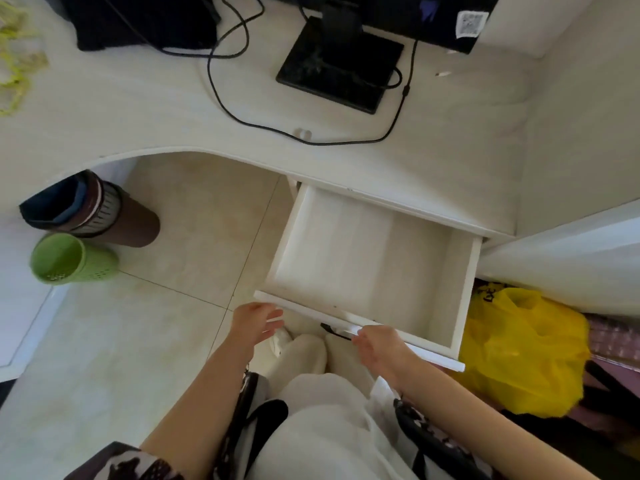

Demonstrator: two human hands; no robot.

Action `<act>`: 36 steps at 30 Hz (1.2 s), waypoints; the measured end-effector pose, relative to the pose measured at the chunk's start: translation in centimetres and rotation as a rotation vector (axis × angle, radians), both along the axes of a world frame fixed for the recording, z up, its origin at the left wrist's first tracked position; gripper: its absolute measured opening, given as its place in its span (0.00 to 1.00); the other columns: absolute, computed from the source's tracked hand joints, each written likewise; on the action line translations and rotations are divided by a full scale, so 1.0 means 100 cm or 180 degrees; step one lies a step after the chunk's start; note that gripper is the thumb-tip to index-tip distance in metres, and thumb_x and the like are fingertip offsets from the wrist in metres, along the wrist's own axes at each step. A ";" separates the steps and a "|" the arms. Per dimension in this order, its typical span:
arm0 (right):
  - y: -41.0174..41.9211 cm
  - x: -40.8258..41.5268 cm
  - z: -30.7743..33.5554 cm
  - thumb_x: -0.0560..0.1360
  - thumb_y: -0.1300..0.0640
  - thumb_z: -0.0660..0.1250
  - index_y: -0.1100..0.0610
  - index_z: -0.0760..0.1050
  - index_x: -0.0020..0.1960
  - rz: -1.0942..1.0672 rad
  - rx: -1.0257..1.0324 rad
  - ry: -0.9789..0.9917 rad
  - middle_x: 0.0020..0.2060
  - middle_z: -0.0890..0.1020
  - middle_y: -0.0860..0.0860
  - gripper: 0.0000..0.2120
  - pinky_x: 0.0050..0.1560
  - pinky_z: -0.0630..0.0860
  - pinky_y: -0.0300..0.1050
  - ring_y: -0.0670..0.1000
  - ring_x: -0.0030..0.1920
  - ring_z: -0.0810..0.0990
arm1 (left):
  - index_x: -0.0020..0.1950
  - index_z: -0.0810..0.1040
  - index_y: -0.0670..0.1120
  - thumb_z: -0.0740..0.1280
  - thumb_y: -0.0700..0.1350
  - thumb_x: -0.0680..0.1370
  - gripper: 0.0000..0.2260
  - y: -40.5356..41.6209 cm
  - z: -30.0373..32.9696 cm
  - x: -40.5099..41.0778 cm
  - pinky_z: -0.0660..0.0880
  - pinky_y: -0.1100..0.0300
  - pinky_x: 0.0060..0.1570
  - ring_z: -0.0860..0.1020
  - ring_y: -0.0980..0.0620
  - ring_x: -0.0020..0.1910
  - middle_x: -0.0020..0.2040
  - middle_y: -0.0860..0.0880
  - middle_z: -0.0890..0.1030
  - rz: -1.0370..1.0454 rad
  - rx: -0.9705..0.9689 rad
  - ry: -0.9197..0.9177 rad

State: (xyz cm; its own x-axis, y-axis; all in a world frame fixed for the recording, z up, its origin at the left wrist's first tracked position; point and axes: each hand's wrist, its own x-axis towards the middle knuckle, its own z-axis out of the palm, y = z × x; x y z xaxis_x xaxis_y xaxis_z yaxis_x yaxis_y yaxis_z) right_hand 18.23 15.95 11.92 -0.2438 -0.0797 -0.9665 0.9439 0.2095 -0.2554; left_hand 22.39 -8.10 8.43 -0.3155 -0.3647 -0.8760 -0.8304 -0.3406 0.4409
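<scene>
So the drawer (367, 258) was slid well out from under the right end of the white desk (138, 109), its pale bottom panel in plain view, and the person stood right in front of it. The right hand (377, 348) had its fingers curled onto the front panel just beside the little dark handle (329, 330). That made sense to me, since it's the middle of the front and the spot where a pull or push keeps the box running straight on its rails. The left hand (256, 323) was loose and open with the fingers relaxed, gripping nothing, right at the left end of the front panel. I couldn't tell if it actually touched the wood. My guess was it hung there to steady that corner so the drawer wouldn't skew. The yellow plastic bag (519, 351) sat on the floor close to the drawer's right side, but the drawer ran above it. The monitor stand (341, 64) and its cables (221, 98) were back on the desktop, well apart from the hands. The green bin (69, 259) and brown bin (114, 216) lay off to the left under the desk's curve.
</scene>
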 end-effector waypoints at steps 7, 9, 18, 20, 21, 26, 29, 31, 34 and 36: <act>-0.077 -0.023 0.012 0.76 0.56 0.62 0.52 0.68 0.66 0.1491 0.0528 0.0893 0.51 0.74 0.50 0.19 0.55 0.76 0.47 0.52 0.50 0.78 | 0.55 0.78 0.40 0.67 0.41 0.78 0.08 -0.049 0.036 0.017 0.78 0.47 0.56 0.85 0.43 0.48 0.48 0.44 0.86 0.0428 -0.0163 0.0543; -0.106 -0.027 0.016 0.76 0.57 0.59 0.53 0.66 0.70 0.1920 0.0615 0.1245 0.56 0.75 0.51 0.22 0.52 0.75 0.46 0.52 0.52 0.77 | 0.54 0.79 0.40 0.66 0.40 0.79 0.07 -0.071 0.042 0.026 0.79 0.50 0.52 0.84 0.45 0.45 0.47 0.45 0.86 0.0422 -0.0405 0.0570; -0.248 -0.011 0.023 0.80 0.56 0.56 0.56 0.56 0.75 0.3862 0.0414 0.2710 0.72 0.66 0.54 0.24 0.62 0.72 0.48 0.55 0.68 0.69 | 0.48 0.78 0.51 0.67 0.43 0.77 0.03 -0.195 0.046 0.092 0.77 0.59 0.45 0.81 0.52 0.45 0.46 0.52 0.83 -0.0353 -0.1648 0.0323; -0.283 -0.009 0.024 0.80 0.58 0.56 0.57 0.56 0.75 0.4037 0.0365 0.2818 0.73 0.65 0.55 0.25 0.63 0.69 0.48 0.54 0.70 0.67 | 0.50 0.78 0.52 0.66 0.45 0.77 0.04 -0.223 0.048 0.105 0.73 0.65 0.39 0.79 0.54 0.44 0.46 0.54 0.81 -0.0389 -0.1837 0.0242; -0.300 -0.008 0.024 0.80 0.58 0.56 0.58 0.56 0.75 0.4112 0.0354 0.2859 0.73 0.64 0.55 0.25 0.65 0.69 0.49 0.54 0.70 0.66 | 0.52 0.78 0.51 0.66 0.45 0.77 0.05 -0.236 0.050 0.110 0.71 0.67 0.37 0.78 0.55 0.43 0.47 0.54 0.80 -0.0390 -0.1915 0.0210; -0.380 -0.015 0.021 0.79 0.57 0.57 0.59 0.57 0.75 0.4301 0.0233 0.3066 0.72 0.67 0.55 0.25 0.70 0.66 0.48 0.54 0.71 0.66 | 0.56 0.78 0.49 0.64 0.45 0.78 0.08 -0.295 0.056 0.123 0.70 0.66 0.40 0.77 0.56 0.44 0.47 0.55 0.79 -0.0365 -0.2181 0.0161; -0.425 -0.026 0.027 0.79 0.57 0.58 0.59 0.60 0.74 0.4419 0.0215 0.3294 0.70 0.69 0.56 0.24 0.68 0.67 0.48 0.54 0.69 0.68 | 0.55 0.78 0.49 0.64 0.45 0.78 0.08 -0.327 0.060 0.120 0.74 0.60 0.43 0.78 0.55 0.44 0.46 0.55 0.80 -0.0262 -0.2255 0.0158; -0.456 -0.037 0.032 0.79 0.57 0.58 0.60 0.61 0.74 0.4534 0.0235 0.3467 0.69 0.70 0.56 0.23 0.65 0.67 0.46 0.55 0.68 0.69 | 0.54 0.78 0.49 0.64 0.45 0.77 0.08 -0.350 0.062 0.113 0.78 0.57 0.41 0.79 0.54 0.43 0.46 0.54 0.81 -0.0166 -0.2298 0.0157; -0.500 -0.060 0.037 0.79 0.56 0.58 0.59 0.62 0.73 0.4659 0.0239 0.3647 0.69 0.71 0.55 0.23 0.65 0.67 0.47 0.55 0.68 0.70 | 0.55 0.78 0.49 0.63 0.45 0.77 0.08 -0.387 0.063 0.098 0.77 0.57 0.43 0.79 0.53 0.44 0.47 0.52 0.81 -0.0173 -0.2422 0.0093; -0.530 -0.081 0.038 0.79 0.56 0.59 0.59 0.62 0.73 0.4700 0.0252 0.3698 0.69 0.71 0.55 0.23 0.64 0.68 0.48 0.55 0.67 0.71 | 0.56 0.78 0.49 0.63 0.46 0.78 0.09 -0.414 0.065 0.085 0.77 0.58 0.43 0.79 0.52 0.45 0.49 0.52 0.81 -0.0167 -0.2486 0.0051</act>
